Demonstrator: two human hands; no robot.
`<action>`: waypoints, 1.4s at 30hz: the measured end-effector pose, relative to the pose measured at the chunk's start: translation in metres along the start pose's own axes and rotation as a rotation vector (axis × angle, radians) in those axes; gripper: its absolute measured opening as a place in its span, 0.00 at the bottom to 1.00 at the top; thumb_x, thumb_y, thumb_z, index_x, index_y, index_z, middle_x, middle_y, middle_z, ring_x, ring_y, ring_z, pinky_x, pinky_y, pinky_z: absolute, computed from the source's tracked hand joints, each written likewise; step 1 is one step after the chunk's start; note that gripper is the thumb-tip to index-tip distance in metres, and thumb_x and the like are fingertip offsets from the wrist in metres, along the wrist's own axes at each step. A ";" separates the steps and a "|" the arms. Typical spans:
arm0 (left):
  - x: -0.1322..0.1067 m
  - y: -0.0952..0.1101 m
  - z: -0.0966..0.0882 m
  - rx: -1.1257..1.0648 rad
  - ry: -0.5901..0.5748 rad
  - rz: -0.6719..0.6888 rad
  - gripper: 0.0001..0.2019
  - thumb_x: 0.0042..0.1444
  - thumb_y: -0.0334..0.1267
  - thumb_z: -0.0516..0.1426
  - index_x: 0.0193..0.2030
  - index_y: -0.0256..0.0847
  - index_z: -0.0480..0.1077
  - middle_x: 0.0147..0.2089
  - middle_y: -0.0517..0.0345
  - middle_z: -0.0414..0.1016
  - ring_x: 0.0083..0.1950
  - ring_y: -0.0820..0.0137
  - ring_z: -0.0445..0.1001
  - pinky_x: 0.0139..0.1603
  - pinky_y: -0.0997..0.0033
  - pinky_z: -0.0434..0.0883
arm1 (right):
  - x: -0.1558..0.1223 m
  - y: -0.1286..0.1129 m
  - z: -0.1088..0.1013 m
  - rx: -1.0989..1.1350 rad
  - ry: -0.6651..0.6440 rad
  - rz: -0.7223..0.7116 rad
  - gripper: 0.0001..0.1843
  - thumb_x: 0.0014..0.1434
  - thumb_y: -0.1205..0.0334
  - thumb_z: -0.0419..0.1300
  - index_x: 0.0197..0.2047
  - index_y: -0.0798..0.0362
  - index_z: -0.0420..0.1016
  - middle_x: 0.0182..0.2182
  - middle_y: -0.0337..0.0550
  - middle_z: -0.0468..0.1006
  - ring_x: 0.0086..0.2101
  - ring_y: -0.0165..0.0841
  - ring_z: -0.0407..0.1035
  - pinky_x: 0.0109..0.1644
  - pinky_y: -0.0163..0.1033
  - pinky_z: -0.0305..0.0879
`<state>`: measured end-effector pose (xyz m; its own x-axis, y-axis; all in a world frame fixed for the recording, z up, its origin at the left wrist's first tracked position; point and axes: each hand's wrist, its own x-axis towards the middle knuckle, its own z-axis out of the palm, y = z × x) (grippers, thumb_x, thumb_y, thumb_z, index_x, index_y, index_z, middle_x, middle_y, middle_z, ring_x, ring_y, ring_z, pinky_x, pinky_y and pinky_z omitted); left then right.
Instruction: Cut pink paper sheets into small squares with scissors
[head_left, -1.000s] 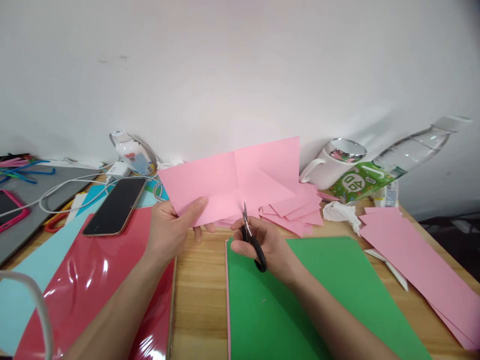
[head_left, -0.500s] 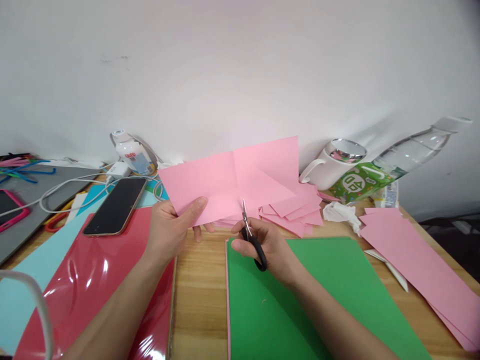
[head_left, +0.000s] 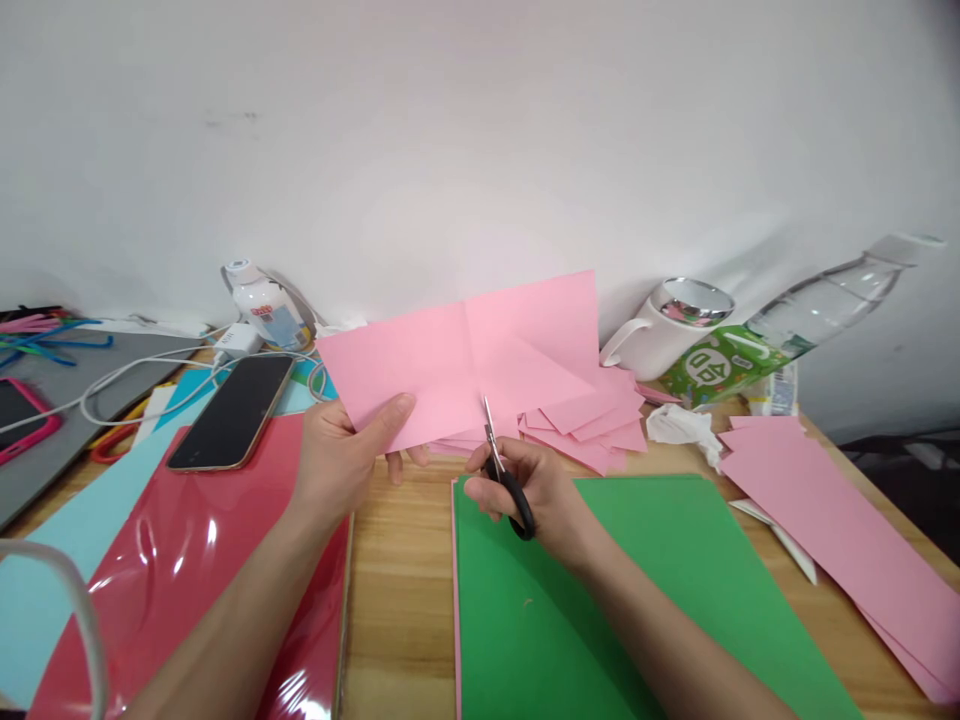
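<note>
A creased strip of pink paper (head_left: 405, 375) is raised above the table, its left end pinched between the thumb and fingers of my left hand (head_left: 352, 450). My right hand (head_left: 536, 490) is closed round the black handles of a pair of scissors (head_left: 491, 440). The scissor blades point upward at the paper's lower edge, near the middle crease; one blade is partly hidden behind the sheet. Behind and below the strip's right half lies a heap of cut pink paper pieces (head_left: 600, 420).
Green sheets (head_left: 637, 600) lie under my right forearm, a glossy red pack (head_left: 187, 530) under my left. A phone (head_left: 232, 412) rests on that pack. At the back stand a small white bottle (head_left: 266, 305) and a white mug (head_left: 667, 325). Long pink strips (head_left: 832, 540) lie right.
Almost nothing differs. The scissors and my right hand have shifted very slightly, while the paper and my left hand stay in place.
</note>
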<state>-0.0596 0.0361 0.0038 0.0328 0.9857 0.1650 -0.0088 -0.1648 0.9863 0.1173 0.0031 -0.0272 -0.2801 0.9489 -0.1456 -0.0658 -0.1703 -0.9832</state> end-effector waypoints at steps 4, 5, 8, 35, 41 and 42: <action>0.000 0.000 0.000 -0.003 0.005 -0.009 0.09 0.51 0.36 0.58 0.22 0.37 0.71 0.16 0.60 0.72 0.11 0.76 0.65 0.07 0.78 0.60 | 0.000 0.002 -0.001 0.003 -0.005 -0.009 0.17 0.44 0.52 0.66 0.30 0.55 0.67 0.15 0.30 0.62 0.17 0.23 0.56 0.21 0.31 0.50; 0.000 0.000 0.000 -0.005 0.002 -0.012 0.09 0.51 0.36 0.58 0.22 0.37 0.71 0.16 0.60 0.72 0.11 0.76 0.64 0.07 0.78 0.60 | 0.000 0.002 0.000 0.009 -0.008 -0.008 0.17 0.43 0.52 0.66 0.30 0.55 0.67 0.15 0.30 0.63 0.17 0.23 0.56 0.22 0.31 0.50; 0.000 0.000 0.000 -0.005 -0.027 -0.038 0.10 0.51 0.37 0.58 0.21 0.38 0.71 0.15 0.60 0.72 0.10 0.75 0.64 0.06 0.77 0.59 | 0.001 0.001 0.000 0.039 -0.014 -0.006 0.19 0.41 0.53 0.67 0.32 0.55 0.67 0.18 0.31 0.65 0.20 0.23 0.57 0.24 0.31 0.52; -0.002 0.001 0.000 0.017 -0.076 -0.094 0.10 0.52 0.38 0.58 0.21 0.39 0.70 0.15 0.59 0.72 0.10 0.74 0.63 0.08 0.75 0.59 | -0.001 -0.001 0.000 0.045 0.004 -0.002 0.20 0.42 0.51 0.67 0.33 0.54 0.66 0.19 0.30 0.61 0.21 0.23 0.52 0.24 0.32 0.47; -0.001 0.001 0.000 0.002 -0.079 -0.100 0.10 0.52 0.38 0.57 0.21 0.40 0.71 0.15 0.59 0.72 0.10 0.75 0.63 0.07 0.75 0.60 | 0.000 0.002 -0.001 0.027 0.002 -0.014 0.20 0.43 0.50 0.66 0.33 0.53 0.66 0.18 0.30 0.60 0.20 0.23 0.52 0.23 0.32 0.46; -0.001 0.001 0.000 0.000 -0.081 -0.099 0.10 0.52 0.38 0.57 0.21 0.40 0.71 0.15 0.59 0.72 0.10 0.75 0.63 0.07 0.76 0.60 | 0.000 0.002 -0.001 0.017 0.005 -0.013 0.20 0.43 0.50 0.66 0.33 0.53 0.66 0.18 0.30 0.60 0.20 0.23 0.52 0.23 0.32 0.46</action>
<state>-0.0593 0.0345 0.0044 0.1137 0.9913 0.0663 -0.0017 -0.0666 0.9978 0.1180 0.0032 -0.0293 -0.2743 0.9523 -0.1339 -0.0858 -0.1629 -0.9829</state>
